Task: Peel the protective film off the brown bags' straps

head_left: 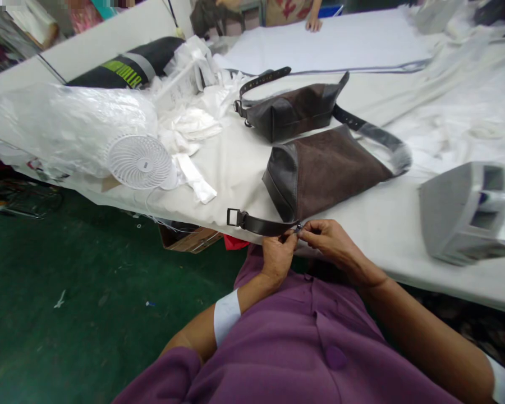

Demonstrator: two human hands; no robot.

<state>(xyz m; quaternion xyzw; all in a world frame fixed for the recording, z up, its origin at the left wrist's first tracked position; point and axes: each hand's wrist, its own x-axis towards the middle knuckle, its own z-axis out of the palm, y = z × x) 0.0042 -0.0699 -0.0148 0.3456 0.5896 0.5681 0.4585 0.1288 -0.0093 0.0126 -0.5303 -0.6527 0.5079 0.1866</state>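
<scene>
A dark brown bag (332, 168) with black leather ends lies on the white-covered table near its front edge. Its buckled strap (265, 225) stretches to the left from the bag's near corner. At that corner my left hand (278, 255) and my right hand (332, 241) meet, both with fingers pinched around a small dark metal fitting (298, 228). The fitting is mostly covered by my fingertips, so its exact kind is unclear. Just behind lies a second, similar bag (298, 109) with a punched strap.
A white round fan (141, 161) stands at the left beside clear plastic wrapping (67, 120). On the right is a grey tape dispenser (458, 219). Across the table, another person's hand (313, 24) rests by a white sheet (332, 45). A cardboard box (193, 240) sits below the edge.
</scene>
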